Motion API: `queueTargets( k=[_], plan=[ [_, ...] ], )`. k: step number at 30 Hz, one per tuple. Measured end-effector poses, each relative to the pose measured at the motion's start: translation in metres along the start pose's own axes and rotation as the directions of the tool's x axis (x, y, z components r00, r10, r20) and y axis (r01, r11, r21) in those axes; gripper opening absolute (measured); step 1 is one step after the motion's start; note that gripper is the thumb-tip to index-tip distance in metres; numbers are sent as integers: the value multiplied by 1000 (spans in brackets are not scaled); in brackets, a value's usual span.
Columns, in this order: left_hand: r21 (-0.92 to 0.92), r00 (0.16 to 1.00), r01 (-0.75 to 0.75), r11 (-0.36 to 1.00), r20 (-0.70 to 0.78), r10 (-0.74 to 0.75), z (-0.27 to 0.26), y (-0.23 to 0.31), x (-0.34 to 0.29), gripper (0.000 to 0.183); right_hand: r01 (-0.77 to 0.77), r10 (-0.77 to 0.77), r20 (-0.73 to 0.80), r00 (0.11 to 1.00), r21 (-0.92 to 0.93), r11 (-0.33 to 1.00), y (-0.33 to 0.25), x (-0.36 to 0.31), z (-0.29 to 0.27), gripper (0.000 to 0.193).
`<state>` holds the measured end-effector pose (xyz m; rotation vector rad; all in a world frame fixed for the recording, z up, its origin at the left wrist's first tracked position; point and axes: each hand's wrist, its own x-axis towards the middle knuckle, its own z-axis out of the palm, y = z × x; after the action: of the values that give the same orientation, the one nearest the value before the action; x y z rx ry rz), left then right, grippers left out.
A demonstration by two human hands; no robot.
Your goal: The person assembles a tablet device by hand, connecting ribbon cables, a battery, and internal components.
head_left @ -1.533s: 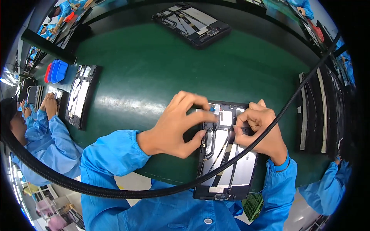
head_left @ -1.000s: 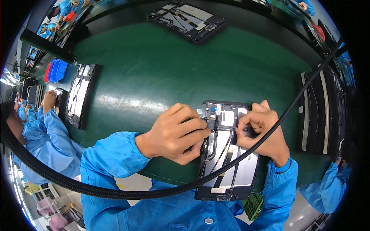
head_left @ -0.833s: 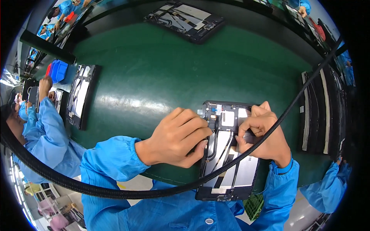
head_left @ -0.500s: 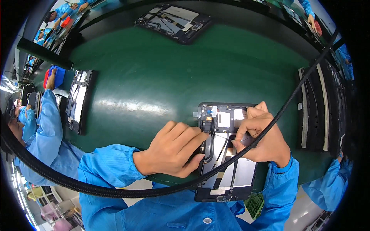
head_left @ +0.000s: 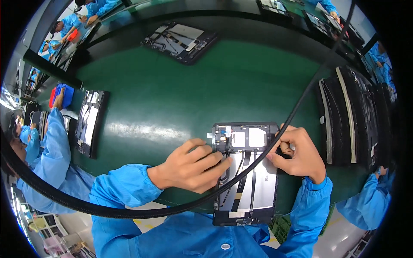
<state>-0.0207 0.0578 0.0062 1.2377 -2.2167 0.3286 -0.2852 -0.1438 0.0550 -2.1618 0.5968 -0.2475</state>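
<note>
An opened tablet [head_left: 258, 180] lies before me near the table's front edge, its inside facing up. White panels, dark flat cables and a black frame show in it. Across its left edge rests my left hand [head_left: 193, 165], fingers bent a little and apart, fingertips over the inner parts. The thumb of that hand is hidden. Beside the right edge is my right hand [head_left: 301, 150], its fingers curled in and thumb pressed toward them. A small pale glint shows among those fingers, too small to name. A thick black braided cable [head_left: 172, 211] passes in front of the tablet.
Another opened tablet [head_left: 88, 124] lies at the left, and one more [head_left: 180, 43] at the far side. Stacked dark tablets [head_left: 344, 116] stand at the right. A co-worker's sleeve [head_left: 53, 150] and blue bin [head_left: 66, 95] are at far left. The green table [head_left: 142, 99] lies between.
My right hand has moved right, off the inner parts to the tablet's right edge. The left fingers reach slightly further over the tablet. The whole view has shifted a little.
</note>
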Motion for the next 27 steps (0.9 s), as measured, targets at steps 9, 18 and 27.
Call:
queueTargets(
  k=[9,18,27],
  plan=[
    [-285,988,-16,958,145,59,7,-19,45,35,-103,88,74,993,227,968,18,-1,-3,14],
    [-517,926,-29,855,309,219,11,0,70,48,-175,139,117,983,400,900,30,-6,-6,10],
    [-301,921,167,939,387,-40,22,36,65,54,-150,107,143,984,337,929,30,-5,-6,14]
  ],
)
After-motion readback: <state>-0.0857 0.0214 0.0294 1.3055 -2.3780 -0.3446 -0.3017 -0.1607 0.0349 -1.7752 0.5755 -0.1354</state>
